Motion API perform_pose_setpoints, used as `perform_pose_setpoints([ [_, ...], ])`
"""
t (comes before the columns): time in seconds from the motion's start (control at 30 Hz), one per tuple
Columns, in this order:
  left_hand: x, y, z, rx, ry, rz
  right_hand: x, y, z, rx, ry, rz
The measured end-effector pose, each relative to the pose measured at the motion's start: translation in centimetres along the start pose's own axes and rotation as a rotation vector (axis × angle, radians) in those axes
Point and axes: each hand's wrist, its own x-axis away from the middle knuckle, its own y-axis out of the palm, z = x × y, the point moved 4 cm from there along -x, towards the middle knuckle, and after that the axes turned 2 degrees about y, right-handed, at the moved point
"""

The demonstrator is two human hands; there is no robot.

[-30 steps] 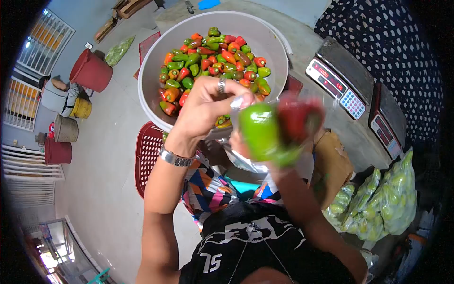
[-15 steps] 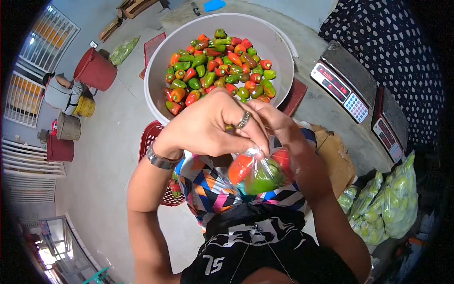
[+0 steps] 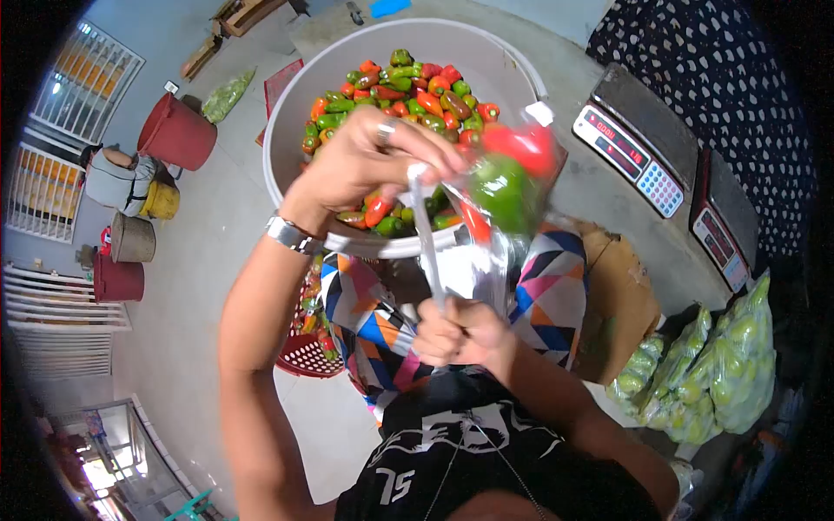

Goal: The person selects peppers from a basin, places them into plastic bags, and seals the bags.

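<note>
A clear plastic bag of red and green peppers [image 3: 511, 193], blurred by motion, is swung up in front of the large grey-white tub [image 3: 512, 65]. My left hand [image 3: 373, 156], with a ring and a metal watch, pinches the bag's plastic beside the peppers. Lower down, near my lap, my right hand [image 3: 465, 334] is closed in a fist round the other end of the plastic. A narrow translucent strip of plastic [image 3: 426, 230] stretches between both hands. Many loose red and green peppers [image 3: 430, 100] lie in the tub, partly hidden by my left hand.
Two digital scales [image 3: 621, 161] stand at right, with filled bags of green produce [image 3: 730, 365] below them. A red perforated basket [image 3: 313, 360] holding peppers is beside my left leg. Flattened cardboard [image 3: 617, 304] lies at right. Buckets [image 3: 178, 130] and a person [image 3: 113, 182] are at far left.
The bag of peppers has swung up and right from my lap to the tub's front. My right hand has dropped toward my lap, drawing the plastic out long between my hands.
</note>
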Motion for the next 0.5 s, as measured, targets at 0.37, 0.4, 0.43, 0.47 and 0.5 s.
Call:
perform_pose_setpoints([
  [0.37, 5.6, 5.7, -3.1, 0.143, -0.413, -0.09, 4.0, 12.3, -18.5, 1.064, -0.43, 0.697],
  [0.4, 6.1, 5.7, -2.9, 0.076, -0.373, -0.017, 3.4, 12.1, -18.4, 1.041, -0.442, 0.69],
  [0.43, 6.6, 5.6, -2.8, 0.013, -0.336, 0.054, 3.0, 11.7, -18.2, 1.014, -0.453, 0.687],
  [0.47, 7.0, 5.2, -2.7, -0.048, -0.3, 0.126, 2.8, 11.2, -18.1, 0.987, -0.464, 0.685],
  [0.5, 7.4, 4.6, -2.4, -0.073, -0.277, 0.161, 2.7, 10.8, -17.8, 0.94, -0.465, 0.656],
])
